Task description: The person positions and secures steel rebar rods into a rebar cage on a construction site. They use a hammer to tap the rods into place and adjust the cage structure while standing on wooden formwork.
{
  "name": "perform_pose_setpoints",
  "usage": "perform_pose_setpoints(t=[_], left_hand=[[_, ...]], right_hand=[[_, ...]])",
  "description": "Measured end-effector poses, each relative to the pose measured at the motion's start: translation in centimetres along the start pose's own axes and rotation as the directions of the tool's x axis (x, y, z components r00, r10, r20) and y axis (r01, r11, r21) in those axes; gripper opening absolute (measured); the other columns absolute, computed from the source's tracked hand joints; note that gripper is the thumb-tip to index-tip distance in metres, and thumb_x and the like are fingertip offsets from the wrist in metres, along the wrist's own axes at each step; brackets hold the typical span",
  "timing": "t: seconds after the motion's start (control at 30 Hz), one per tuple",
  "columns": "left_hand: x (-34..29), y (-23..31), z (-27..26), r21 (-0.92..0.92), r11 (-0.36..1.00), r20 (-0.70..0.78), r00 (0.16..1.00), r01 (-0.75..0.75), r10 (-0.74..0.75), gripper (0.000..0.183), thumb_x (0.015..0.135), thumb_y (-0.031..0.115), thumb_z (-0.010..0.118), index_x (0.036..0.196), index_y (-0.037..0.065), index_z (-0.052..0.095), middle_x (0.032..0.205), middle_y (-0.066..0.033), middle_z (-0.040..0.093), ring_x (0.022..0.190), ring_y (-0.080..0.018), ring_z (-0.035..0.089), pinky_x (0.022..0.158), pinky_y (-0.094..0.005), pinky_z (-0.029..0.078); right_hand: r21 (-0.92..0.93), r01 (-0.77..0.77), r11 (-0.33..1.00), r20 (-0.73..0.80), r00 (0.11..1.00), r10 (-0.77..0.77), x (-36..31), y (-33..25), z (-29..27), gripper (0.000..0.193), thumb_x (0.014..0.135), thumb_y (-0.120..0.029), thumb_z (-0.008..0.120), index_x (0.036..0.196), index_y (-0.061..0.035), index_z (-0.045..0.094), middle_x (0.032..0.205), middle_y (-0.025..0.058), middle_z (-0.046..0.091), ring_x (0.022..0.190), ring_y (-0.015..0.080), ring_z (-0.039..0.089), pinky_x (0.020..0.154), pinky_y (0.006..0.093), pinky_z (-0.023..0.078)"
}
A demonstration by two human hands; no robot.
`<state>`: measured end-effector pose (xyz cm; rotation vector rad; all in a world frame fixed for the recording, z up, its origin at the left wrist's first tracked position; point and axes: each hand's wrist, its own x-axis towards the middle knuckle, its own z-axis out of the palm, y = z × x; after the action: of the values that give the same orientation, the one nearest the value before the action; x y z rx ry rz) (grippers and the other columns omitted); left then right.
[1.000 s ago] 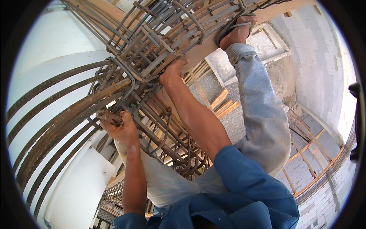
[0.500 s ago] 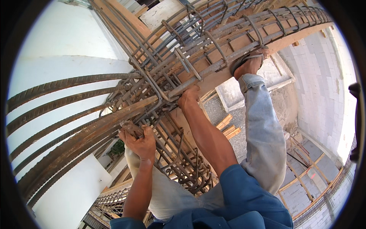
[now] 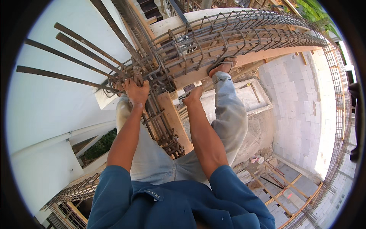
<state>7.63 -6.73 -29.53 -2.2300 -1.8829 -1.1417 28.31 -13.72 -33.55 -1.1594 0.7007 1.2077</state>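
My left hand is closed at the crowded joint of rusty reinforcing bars, its fingers curled over something brown that I cannot make out. Several thick ribbed bars fan out from this joint toward the upper left. My right hand is closed beside the end of a wooden formwork board, just below the beam's rebar cage. What its fingers hold, if anything, is hidden. Below my left hand, a narrow cage of bars and stirrups runs down between my legs.
My sandalled foot rests on the beam formwork. A long drop lies below, with a pale shallow trough and a block wall to the right. A white wall rises on the left.
The whole view has shifted, and the bars now point to the upper left. My left hand has come up to the bar joint. My right hand has come away from the cage bar.
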Motion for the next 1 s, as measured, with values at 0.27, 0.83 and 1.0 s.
perform_pose_setpoints(t=[0.27,0.83,1.0], left_hand=[[-0.4,4.6,-7.5,-0.751,0.583,0.187,0.946,0.311,-0.264,0.019,0.078,0.012,0.069,0.078,0.000,0.055,0.079,-0.0045,0.054,0.066,-0.0160,0.049,0.062,-0.0327,0.044],[19.6,3.1,-23.7,-0.613,0.785,-0.360,0.852,0.091,-0.380,0.074,0.085,0.053,0.063,0.107,-0.016,0.048,0.103,-0.0223,0.055,0.094,-0.0308,0.055,0.088,-0.0410,0.045],[21.8,2.5,-21.7,-0.573,0.804,-0.384,0.813,0.161,-0.437,0.056,0.087,0.044,0.058,0.061,-0.005,0.056,0.057,-0.0110,0.060,0.057,-0.0261,0.056,0.064,-0.0382,0.049]], right_hand=[[-0.485,0.651,0.584,0.673,0.704,-0.226,-14.0,-2.4,-2.5,0.059,0.092,-0.044,0.056,0.134,-0.0050,0.044,0.124,0.0117,0.054,0.116,0.0206,0.050,0.101,0.0409,0.036],[-0.233,0.226,0.946,0.707,0.707,0.005,-27.6,-5.2,-22.2,0.041,0.093,-0.023,0.058,0.124,0.0034,0.050,0.072,0.0065,0.054,0.058,0.0182,0.057,0.054,0.0342,0.050],[-0.010,0.179,0.984,0.705,0.699,-0.120,-26.2,-5.1,-24.0,0.047,0.093,-0.020,0.057,0.132,0.0030,0.043,0.078,0.0079,0.054,0.066,0.0197,0.058,0.057,0.0375,0.054]])
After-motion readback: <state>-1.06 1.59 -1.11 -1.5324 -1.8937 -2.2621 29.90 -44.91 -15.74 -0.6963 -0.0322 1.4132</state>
